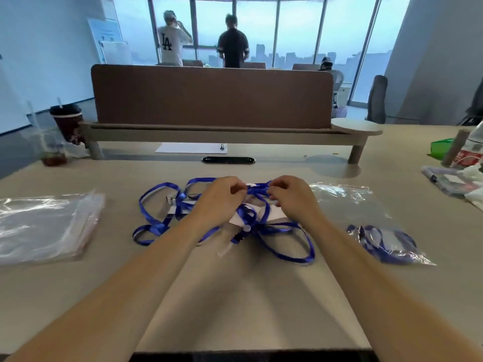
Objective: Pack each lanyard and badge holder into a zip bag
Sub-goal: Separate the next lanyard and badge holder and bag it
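A tangle of blue lanyards [285,246] with clear badge holders [264,212] lies in the middle of the table. My left hand [219,199] and my right hand [292,197] are above its far side, each pinching the same blue strap [257,189] between them. A stack of clear zip bags [44,226] lies at the left. To the right lies a zip bag [366,205] with a blue lanyard [384,244] inside its near end.
A brown desk divider [209,97] on a raised shelf closes the far side. Drink cups [68,124] stand at the far left. A bottle [473,150], green box and wrappers crowd the far right. Two people stand at the windows beyond.
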Tool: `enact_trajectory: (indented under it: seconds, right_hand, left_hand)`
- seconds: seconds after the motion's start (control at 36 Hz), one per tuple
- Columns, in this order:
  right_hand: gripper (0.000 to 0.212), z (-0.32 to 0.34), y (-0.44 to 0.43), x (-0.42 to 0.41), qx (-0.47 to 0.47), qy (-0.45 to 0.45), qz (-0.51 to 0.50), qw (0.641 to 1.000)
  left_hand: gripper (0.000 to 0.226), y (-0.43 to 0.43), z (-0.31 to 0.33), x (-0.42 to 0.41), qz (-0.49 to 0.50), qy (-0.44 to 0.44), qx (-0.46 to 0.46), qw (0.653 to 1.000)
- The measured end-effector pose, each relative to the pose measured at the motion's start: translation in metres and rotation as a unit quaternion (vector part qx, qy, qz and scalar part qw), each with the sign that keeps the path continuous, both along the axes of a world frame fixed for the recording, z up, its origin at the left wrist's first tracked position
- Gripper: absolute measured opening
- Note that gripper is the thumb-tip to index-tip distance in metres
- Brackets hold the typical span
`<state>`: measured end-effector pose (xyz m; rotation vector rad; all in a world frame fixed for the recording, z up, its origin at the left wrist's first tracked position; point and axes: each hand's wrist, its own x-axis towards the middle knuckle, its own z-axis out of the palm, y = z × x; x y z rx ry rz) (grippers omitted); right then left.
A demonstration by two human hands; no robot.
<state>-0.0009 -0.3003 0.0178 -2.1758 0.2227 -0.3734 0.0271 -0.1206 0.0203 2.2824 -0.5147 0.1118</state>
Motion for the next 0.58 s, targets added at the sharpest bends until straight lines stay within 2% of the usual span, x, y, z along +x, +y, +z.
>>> enact_trajectory:
  seconds: [0.33,0.5,0.58]
  right_hand:
    - [0.017,-0.015,0.058,0.059,-0.134,0.052,0.089,0.986]
    - [0.018,-0.025,0.067,0.086,-0.212,0.087,0.083,0.970]
    - [0.021,-0.029,0.066,0.097,-0.223,0.086,0.061,0.969]
  left_hand:
    - [0.023,0.070,-0.011,0.037,0.067,0.004,0.068,0.995]
    - [0.011,0.074,-0.011,0.050,0.065,0.012,0.133,0.989]
    - [0.016,0.068,-0.013,0.059,0.051,0.017,0.166,0.985]
